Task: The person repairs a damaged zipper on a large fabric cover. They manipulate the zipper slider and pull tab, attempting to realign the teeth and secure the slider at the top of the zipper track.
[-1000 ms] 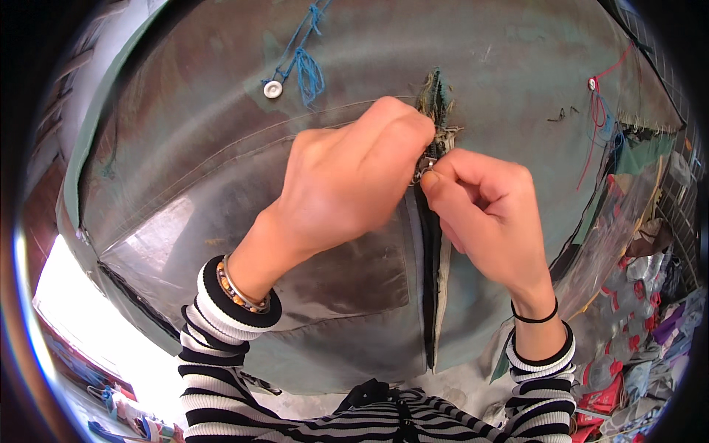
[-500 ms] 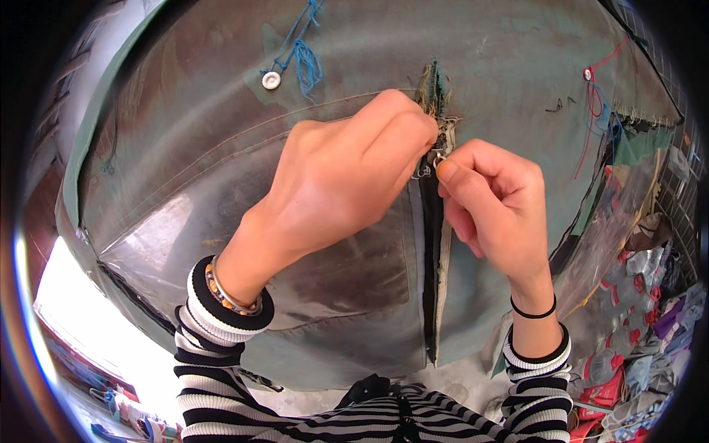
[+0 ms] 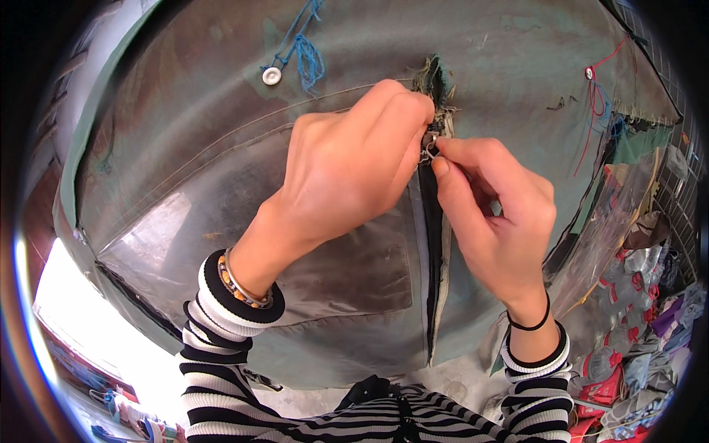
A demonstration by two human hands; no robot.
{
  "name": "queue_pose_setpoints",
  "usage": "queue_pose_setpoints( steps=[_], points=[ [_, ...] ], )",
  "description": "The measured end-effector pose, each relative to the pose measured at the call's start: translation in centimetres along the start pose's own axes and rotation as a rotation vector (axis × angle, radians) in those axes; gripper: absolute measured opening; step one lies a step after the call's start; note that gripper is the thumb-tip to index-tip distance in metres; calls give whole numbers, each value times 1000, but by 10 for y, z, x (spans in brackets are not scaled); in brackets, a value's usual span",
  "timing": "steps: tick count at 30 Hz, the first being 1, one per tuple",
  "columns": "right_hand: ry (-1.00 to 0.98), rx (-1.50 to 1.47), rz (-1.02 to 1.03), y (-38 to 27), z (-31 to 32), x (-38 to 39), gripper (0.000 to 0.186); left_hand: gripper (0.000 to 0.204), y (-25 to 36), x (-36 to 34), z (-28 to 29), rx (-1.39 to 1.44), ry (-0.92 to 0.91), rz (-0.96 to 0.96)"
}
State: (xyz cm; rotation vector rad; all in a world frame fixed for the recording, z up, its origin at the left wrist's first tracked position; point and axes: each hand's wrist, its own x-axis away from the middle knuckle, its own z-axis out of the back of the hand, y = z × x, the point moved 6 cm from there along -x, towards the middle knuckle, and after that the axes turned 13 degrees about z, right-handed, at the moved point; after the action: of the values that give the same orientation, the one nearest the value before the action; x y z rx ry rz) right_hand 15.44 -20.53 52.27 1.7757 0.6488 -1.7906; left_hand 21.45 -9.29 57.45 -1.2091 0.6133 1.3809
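Observation:
A worn green-brown tarpaulin cover (image 3: 509, 81) spreads before me, with a cloudy clear window (image 3: 347, 273) sewn into it. A vertical black zipper (image 3: 426, 244) with a pale edge runs down its middle, badly frayed at the top (image 3: 433, 74). My left hand (image 3: 351, 159) is closed at the zipper's upper end, its fingertips hidden behind the knuckles. Just to its right, my right hand (image 3: 502, 199) pinches a small metal piece (image 3: 433, 150), which looks like the zip slider, between thumb and forefinger. The other right fingers are curled in.
A white button-like disc (image 3: 272, 75) hangs on blue string (image 3: 306, 63) at the upper left. Red cord (image 3: 593, 103) is tied on the right side. Plastic bottles (image 3: 602, 362) and crumpled cloth (image 3: 683, 325) are heaped at the lower right.
Both hands have shifted slightly up along the zipper. My right hand's forefinger is straighter, and the metal piece sits higher and shows more plainly.

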Motion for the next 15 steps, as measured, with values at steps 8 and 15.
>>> queue_pose_setpoints(
  steps=[8, 15],
  points=[
    [-1, -701, -643, 19, -3, 10, 6, 19, -4, 7, -4, 14, -8, 4],
    [36, -470, -406, 22, 0, 8, 21, 10, -2, -2, 2, 129, -40, 58]
  ],
)
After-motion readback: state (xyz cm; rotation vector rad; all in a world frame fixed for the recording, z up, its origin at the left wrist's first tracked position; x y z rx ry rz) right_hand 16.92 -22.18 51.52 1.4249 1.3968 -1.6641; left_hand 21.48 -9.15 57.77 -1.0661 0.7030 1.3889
